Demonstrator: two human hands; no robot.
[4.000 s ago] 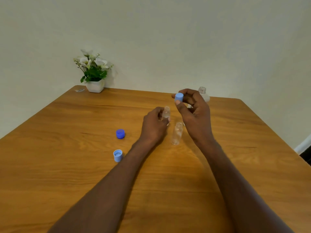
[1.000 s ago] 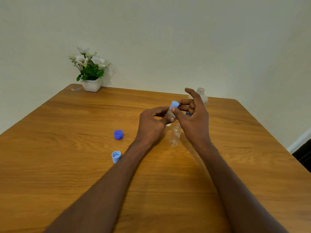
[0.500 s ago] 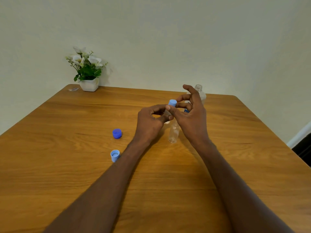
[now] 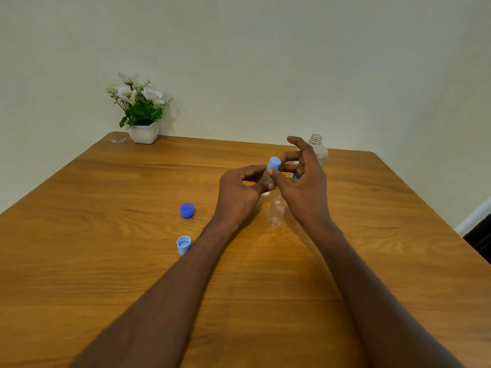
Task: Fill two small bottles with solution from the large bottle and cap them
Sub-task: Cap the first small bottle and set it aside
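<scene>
My left hand [image 4: 239,195] grips a small clear bottle [image 4: 265,179], tilted, just above the wooden table [image 4: 106,261]. A light blue cap [image 4: 274,163] sits on its neck, pinched by the thumb and fingers of my right hand [image 4: 305,189]. The second small clear bottle [image 4: 276,211] stands uncapped below my right hand. The large clear bottle [image 4: 317,148], open at the top, stands behind my right hand, mostly hidden. A light blue cap [image 4: 183,245] lies on its side near my left forearm. A darker blue cap [image 4: 187,210] rests further back.
A white pot of flowers [image 4: 142,115] stands at the table's far left corner, with a small clear scrap [image 4: 118,140] beside it. The wall runs close behind the table. The table's right edge drops off toward a dark floor gap [image 4: 478,235].
The right hand brought the light blue cap down onto the small bottle held by the left hand. Since half a second ago the fingers have shifted slightly around the cap.
</scene>
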